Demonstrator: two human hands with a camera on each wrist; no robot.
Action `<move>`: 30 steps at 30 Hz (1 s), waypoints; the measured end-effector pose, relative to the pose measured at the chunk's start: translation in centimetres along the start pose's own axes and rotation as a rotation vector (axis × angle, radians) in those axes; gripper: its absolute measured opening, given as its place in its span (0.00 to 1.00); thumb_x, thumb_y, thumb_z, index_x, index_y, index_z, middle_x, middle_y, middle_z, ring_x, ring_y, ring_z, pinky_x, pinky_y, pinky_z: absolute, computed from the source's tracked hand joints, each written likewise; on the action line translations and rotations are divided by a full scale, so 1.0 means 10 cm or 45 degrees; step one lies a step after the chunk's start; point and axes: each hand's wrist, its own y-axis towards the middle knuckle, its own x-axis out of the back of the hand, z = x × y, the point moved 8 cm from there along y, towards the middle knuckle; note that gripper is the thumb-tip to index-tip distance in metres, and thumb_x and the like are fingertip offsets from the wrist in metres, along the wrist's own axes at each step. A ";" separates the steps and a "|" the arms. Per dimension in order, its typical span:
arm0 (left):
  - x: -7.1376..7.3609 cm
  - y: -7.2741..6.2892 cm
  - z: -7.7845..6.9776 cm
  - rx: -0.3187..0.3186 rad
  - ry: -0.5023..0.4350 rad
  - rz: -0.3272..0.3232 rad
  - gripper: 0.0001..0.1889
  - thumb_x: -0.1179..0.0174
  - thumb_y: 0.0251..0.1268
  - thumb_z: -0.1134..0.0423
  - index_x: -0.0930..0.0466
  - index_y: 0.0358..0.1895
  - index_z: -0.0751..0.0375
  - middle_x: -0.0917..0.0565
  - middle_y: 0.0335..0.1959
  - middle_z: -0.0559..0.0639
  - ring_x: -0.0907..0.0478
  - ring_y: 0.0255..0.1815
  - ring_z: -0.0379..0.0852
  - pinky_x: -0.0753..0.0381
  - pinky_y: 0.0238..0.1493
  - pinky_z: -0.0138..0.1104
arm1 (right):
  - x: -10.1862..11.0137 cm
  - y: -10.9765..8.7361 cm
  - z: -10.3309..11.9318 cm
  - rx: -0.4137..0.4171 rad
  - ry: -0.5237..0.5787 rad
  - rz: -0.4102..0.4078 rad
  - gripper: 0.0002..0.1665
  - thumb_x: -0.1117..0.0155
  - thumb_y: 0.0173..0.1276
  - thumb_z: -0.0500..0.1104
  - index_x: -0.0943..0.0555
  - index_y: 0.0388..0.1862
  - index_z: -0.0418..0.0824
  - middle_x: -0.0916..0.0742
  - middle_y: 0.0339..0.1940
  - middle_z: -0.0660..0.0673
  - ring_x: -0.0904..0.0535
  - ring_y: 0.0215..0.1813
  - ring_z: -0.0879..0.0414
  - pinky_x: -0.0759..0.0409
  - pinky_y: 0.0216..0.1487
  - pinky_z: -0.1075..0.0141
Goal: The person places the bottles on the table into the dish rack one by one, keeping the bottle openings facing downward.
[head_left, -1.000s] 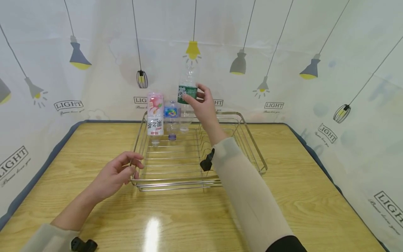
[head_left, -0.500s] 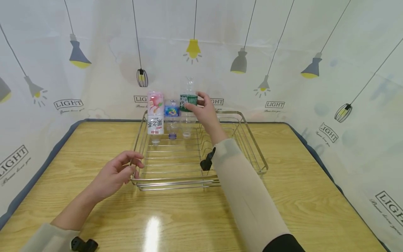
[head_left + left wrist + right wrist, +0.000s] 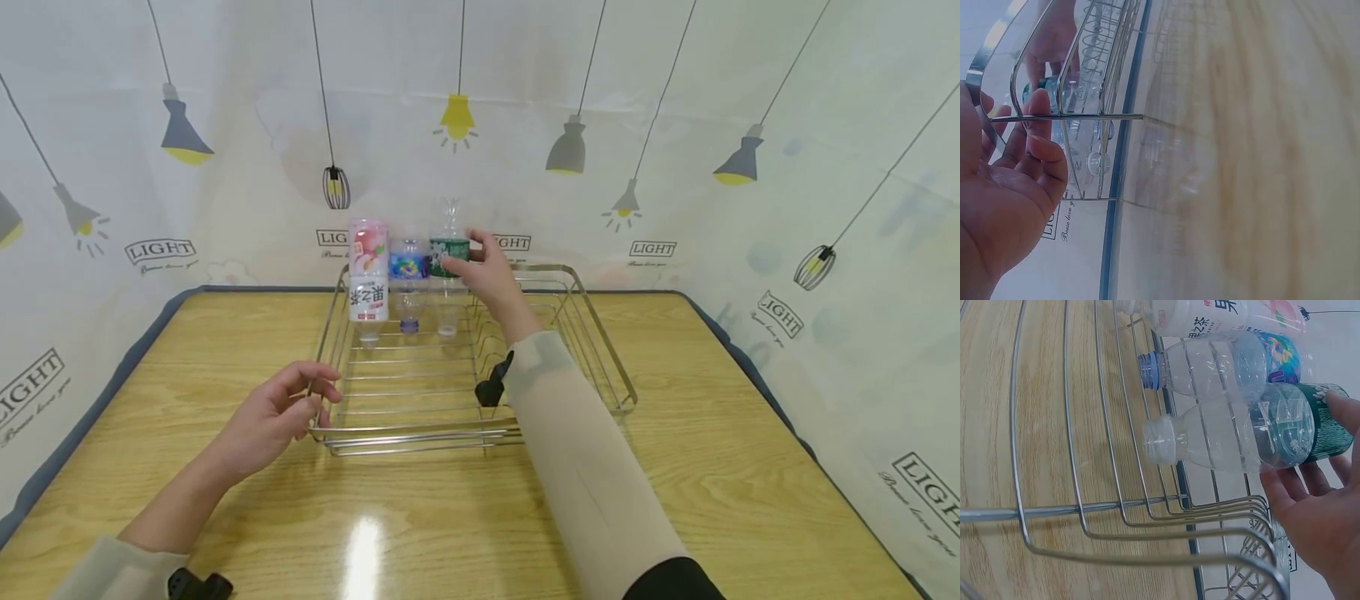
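A clear plastic bottle with a green label [image 3: 452,247] is held upside down at the back of the metal wire rack [image 3: 420,428]. My right hand [image 3: 492,277] grips it from the right, thumb and fingers round the label. In the right wrist view its white neck [image 3: 1160,440] points down toward the rack wires. Just left of it stand an inverted bottle with a blue label [image 3: 408,265] and an inverted pink-and-white bottle [image 3: 369,275]. At the rack's front left corner, my left hand [image 3: 270,421] holds the rim, fingers curled about the wire in the left wrist view.
The rack stands on a wood-grain table [image 3: 480,517] with a dark edge. Curved wire dividers [image 3: 491,342] run along the rack's right part. A pale curtain [image 3: 262,100] printed with lamps hangs behind and at both sides.
My right hand has lowered the green-labelled bottle, neck down, into the back of the rack beside the other two. The left hand has stayed on the rack's corner.
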 end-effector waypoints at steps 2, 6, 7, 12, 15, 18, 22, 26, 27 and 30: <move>0.00 0.00 -0.01 -0.011 -0.008 0.000 0.17 0.49 0.83 0.73 0.25 0.69 0.60 0.16 0.51 0.55 0.14 0.38 0.45 0.19 0.29 0.36 | 0.00 0.00 -0.01 -0.009 -0.007 0.000 0.50 0.28 0.80 0.50 0.43 0.91 0.50 0.28 0.84 0.36 0.25 0.80 0.42 0.21 0.79 0.47; 0.00 0.00 -0.01 -0.019 -0.015 -0.003 0.17 0.49 0.84 0.73 0.26 0.69 0.61 0.16 0.51 0.53 0.14 0.38 0.45 0.19 0.29 0.36 | 0.01 0.01 -0.04 -0.024 -0.006 0.004 0.49 0.28 0.80 0.49 0.43 0.91 0.50 0.27 0.84 0.36 0.25 0.80 0.43 0.21 0.79 0.48; 0.00 -0.01 -0.01 -0.018 -0.015 -0.003 0.17 0.50 0.84 0.73 0.25 0.69 0.60 0.16 0.51 0.53 0.14 0.38 0.44 0.19 0.29 0.36 | 0.01 0.01 -0.05 -0.023 -0.006 0.005 0.49 0.28 0.80 0.49 0.43 0.91 0.50 0.27 0.83 0.36 0.25 0.79 0.43 0.21 0.79 0.48; -0.01 -0.01 0.00 -0.018 -0.015 -0.003 0.18 0.50 0.83 0.73 0.25 0.69 0.58 0.16 0.51 0.53 0.14 0.38 0.45 0.20 0.28 0.36 | 0.01 0.01 -0.07 -0.018 -0.019 0.005 0.49 0.29 0.81 0.50 0.43 0.91 0.51 0.26 0.83 0.36 0.23 0.78 0.42 0.20 0.79 0.48; -0.01 -0.01 0.00 -0.022 -0.013 -0.008 0.18 0.50 0.83 0.73 0.25 0.69 0.58 0.16 0.51 0.53 0.14 0.38 0.44 0.19 0.29 0.36 | 0.01 0.02 -0.08 -0.012 -0.024 0.009 0.49 0.29 0.81 0.51 0.44 0.91 0.51 0.26 0.83 0.36 0.23 0.78 0.42 0.21 0.79 0.47; -0.01 -0.01 0.00 -0.027 -0.012 -0.008 0.18 0.50 0.84 0.73 0.25 0.68 0.57 0.16 0.51 0.53 0.14 0.38 0.44 0.18 0.29 0.36 | 0.02 0.02 -0.08 -0.002 -0.024 0.015 0.51 0.28 0.80 0.51 0.45 0.92 0.51 0.26 0.83 0.35 0.23 0.78 0.41 0.22 0.79 0.46; -0.01 -0.02 0.00 -0.036 -0.020 -0.003 0.18 0.50 0.84 0.74 0.25 0.69 0.57 0.16 0.51 0.52 0.14 0.38 0.45 0.19 0.29 0.36 | 0.02 0.03 -0.08 0.012 -0.038 0.018 0.54 0.27 0.79 0.50 0.48 0.93 0.54 0.26 0.82 0.34 0.22 0.76 0.40 0.21 0.78 0.45; -0.01 -0.02 0.00 -0.034 -0.025 -0.003 0.18 0.50 0.85 0.73 0.24 0.69 0.56 0.16 0.51 0.52 0.14 0.39 0.44 0.19 0.29 0.36 | 0.02 0.04 -0.07 0.011 -0.050 0.019 0.55 0.26 0.79 0.49 0.49 0.93 0.57 0.27 0.83 0.35 0.22 0.76 0.40 0.20 0.77 0.44; -0.01 -0.02 0.00 -0.030 -0.025 -0.004 0.18 0.50 0.85 0.73 0.24 0.68 0.56 0.16 0.51 0.51 0.14 0.39 0.44 0.19 0.29 0.36 | 0.02 0.04 -0.07 0.009 -0.049 0.018 0.55 0.26 0.79 0.48 0.49 0.93 0.57 0.27 0.83 0.35 0.22 0.76 0.40 0.20 0.78 0.44; -0.01 -0.01 0.01 -0.021 -0.021 -0.005 0.18 0.50 0.85 0.73 0.24 0.68 0.56 0.16 0.51 0.51 0.14 0.39 0.44 0.18 0.29 0.36 | 0.02 0.04 -0.08 -0.001 -0.039 0.018 0.56 0.26 0.78 0.46 0.49 0.93 0.58 0.27 0.83 0.35 0.21 0.75 0.40 0.21 0.78 0.45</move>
